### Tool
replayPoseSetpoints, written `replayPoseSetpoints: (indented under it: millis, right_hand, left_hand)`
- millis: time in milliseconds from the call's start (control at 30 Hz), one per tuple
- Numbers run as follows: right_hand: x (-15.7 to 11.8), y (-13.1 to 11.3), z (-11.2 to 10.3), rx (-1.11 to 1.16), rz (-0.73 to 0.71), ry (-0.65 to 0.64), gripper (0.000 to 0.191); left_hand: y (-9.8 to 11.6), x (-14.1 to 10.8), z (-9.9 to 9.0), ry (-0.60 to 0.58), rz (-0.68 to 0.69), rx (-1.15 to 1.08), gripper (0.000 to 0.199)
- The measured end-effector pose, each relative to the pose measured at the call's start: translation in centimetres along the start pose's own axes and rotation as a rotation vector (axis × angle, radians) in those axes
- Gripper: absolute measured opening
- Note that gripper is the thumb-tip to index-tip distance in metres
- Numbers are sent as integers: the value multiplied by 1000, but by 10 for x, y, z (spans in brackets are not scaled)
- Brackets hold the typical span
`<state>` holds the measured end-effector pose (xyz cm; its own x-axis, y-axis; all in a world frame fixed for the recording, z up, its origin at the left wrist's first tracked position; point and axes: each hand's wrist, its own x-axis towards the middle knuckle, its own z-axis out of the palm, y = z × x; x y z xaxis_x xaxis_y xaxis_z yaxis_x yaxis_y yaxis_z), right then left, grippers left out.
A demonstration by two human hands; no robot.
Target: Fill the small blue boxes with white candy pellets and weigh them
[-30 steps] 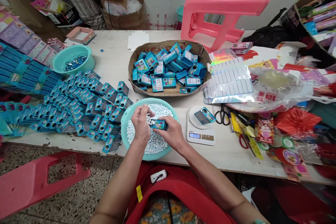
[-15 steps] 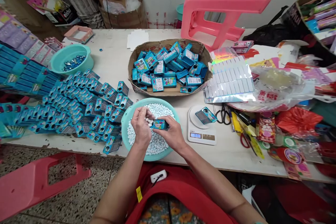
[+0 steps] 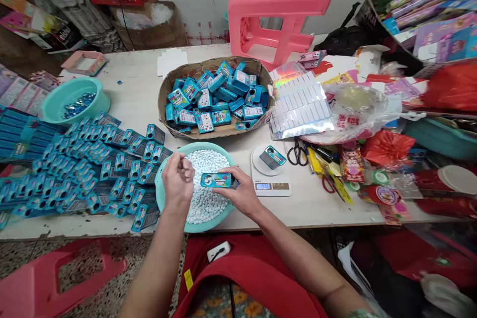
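Over the left rim of a turquoise basin (image 3: 159,196) is my left hand (image 3: 177,181), its fingers loosely bent and apart, with nothing visible in them. Many small white candies (image 3: 208,208) fill the basin. My right hand (image 3: 244,193) grips a small blue candy box (image 3: 220,180) above them, between thumb and fingers. The box lies on its side, its round hole toward my left hand, with white showing in the hole. To the right, a similar blue box (image 3: 273,157) rests on a white digital scale (image 3: 271,187).
Rows of blue boxes (image 3: 108,159) cover the table's left side. Behind the basin stands a cardboard tray (image 3: 219,135) full of blue boxes. Scissors (image 3: 297,153), sticker sheets (image 3: 298,104) and plastic bags lie rightward. A pink stool (image 3: 276,7) stands at the back.
My left hand has moved left, away from the box, and its fingers have loosened; the candies seen at its fingers are gone. My right hand still holds the box. The view has shifted right.
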<state>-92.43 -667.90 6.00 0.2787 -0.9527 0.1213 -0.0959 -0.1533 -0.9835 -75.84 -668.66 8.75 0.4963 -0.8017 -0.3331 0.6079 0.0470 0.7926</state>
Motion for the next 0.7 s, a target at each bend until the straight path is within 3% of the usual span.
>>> replayPoseSetpoints:
  millis: [67, 167, 233, 333, 400, 500, 600, 700]
  right_hand:
    - [-13, 0, -18, 64, -16, 28, 38]
    - [-42, 5, -45, 68, 10, 61, 39]
    - [-67, 13, -61, 51, 67, 73, 40]
    - [-101, 29, -82, 22, 170, 114, 37]
    - [-118, 39, -93, -4, 227, 151, 35]
    - [-133, 49, -104, -35, 269, 195, 33]
    - [-140, 54, -113, -46, 275, 245, 33]
    - [-142, 62, -118, -51, 253, 315, 34]
  left_hand:
    - [-3, 12, -17, 93, -152, -68, 11]
    - [-22, 24, -45, 244, -440, 24, 9]
    - [-36, 24, -60, 178, -548, 142, 6]
    - [-47, 19, -62, -55, -456, 512, 8]
    - [-49, 17, -45, -248, -346, 865, 14]
    - [-59, 19, 5, -542, -175, 1196, 12]
    - [-85, 23, 65, -743, -100, 1261, 10]
    - [-116, 27, 108, -855, -219, 1147, 15]
